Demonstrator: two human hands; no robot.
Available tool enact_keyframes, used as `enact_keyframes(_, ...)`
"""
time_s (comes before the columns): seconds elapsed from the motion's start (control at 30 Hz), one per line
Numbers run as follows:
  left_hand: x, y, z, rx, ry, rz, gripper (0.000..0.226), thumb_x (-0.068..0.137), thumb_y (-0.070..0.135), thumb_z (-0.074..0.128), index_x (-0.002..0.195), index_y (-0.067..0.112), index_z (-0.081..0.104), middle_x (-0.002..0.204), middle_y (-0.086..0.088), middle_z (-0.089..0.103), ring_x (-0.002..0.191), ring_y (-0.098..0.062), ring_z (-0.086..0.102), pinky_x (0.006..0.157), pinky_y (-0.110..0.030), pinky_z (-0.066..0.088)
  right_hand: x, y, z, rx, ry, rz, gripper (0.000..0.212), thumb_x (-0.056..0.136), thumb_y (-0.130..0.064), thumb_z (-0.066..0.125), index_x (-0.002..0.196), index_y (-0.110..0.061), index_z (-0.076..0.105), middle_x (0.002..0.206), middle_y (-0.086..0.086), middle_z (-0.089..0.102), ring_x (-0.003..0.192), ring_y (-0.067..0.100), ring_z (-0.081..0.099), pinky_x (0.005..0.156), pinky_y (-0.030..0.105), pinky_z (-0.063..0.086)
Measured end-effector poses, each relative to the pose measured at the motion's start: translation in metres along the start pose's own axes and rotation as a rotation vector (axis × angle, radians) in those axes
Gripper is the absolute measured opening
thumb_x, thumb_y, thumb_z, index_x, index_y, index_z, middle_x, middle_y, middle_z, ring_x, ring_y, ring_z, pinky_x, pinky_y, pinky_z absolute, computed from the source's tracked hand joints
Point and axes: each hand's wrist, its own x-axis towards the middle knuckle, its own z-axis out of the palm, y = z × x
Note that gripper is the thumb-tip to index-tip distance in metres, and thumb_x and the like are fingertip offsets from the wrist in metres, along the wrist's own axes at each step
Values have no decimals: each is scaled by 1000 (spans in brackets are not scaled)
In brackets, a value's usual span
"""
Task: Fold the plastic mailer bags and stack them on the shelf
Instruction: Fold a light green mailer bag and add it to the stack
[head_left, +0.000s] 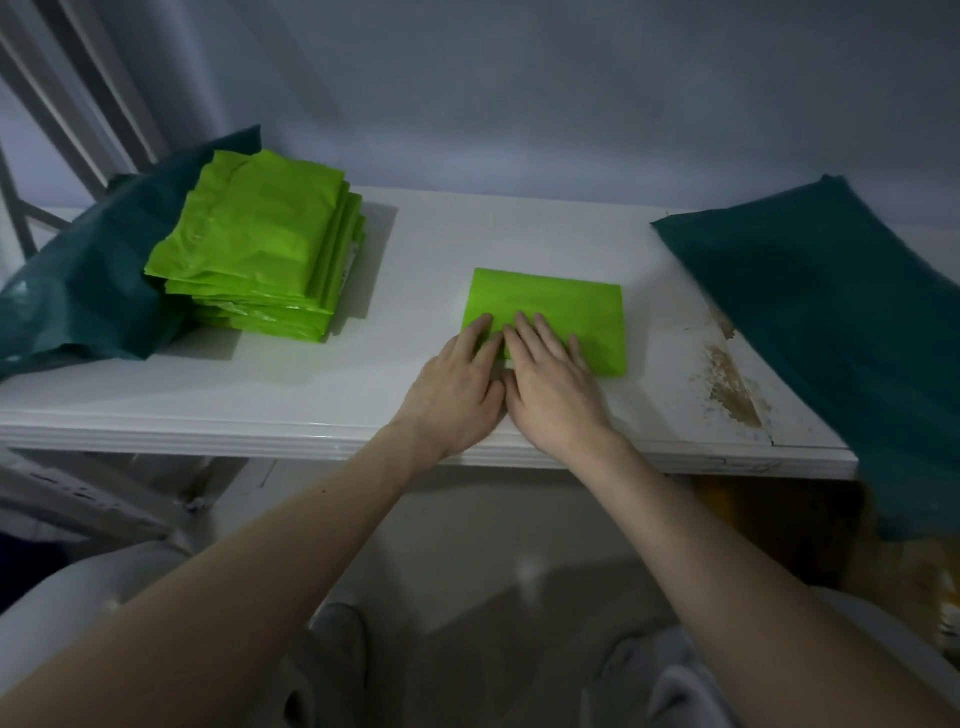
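With flat, ungripping fingers of left hand (457, 384) and right hand (550, 384), you press the folded mailer (566, 306) outward for a sharp crease.

Folded green mailer (566, 306), stack (260, 249) leftward

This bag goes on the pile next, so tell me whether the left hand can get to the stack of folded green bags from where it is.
Probably yes. The left hand lies flat on the folded bag; only bare shelf separates it from the stack.
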Motion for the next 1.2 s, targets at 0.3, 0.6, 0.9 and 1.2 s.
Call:
enact_keyframes(0.3,-7,2,-10,62,45,-101,80,74,42,5,143,12,32,133,-9,48,115,-28,50,94,-38,38,0,-11,-1,-93,123,76,53,82,-32,37,128,-11,55,111,6,61,100,30,56,80,43,48)
enact_keyframes(0.6,-4,2,-9,220,70,-69,61,81,34,22,118,3,57,98,-13,66,80,-32,65,72,-37,47,0,-9,-2,-105,91,63,48,91,-28,45,138,-21,40,134,1,46,123,27,41,93,46,37)
enact_keyframes(0.9,11,20,-9,353,52,-117,56,95,41,19,147,20,25,128,-12,48,103,-31,54,86,-38,35,-3,10,1,-50,197,138,39,87,-30,44,116,-7,59,113,7,59,104,30,54,73,42,46)
enact_keyframes(1.2,11,22,-4,416,127,-142,58,84,39,20,116,15,62,105,-6,59,92,-24,56,77,-36,43,-16,29,2,-21,148,182,49,95,-34,39,137,-8,43,130,14,48,117,34,45,92,45,40)
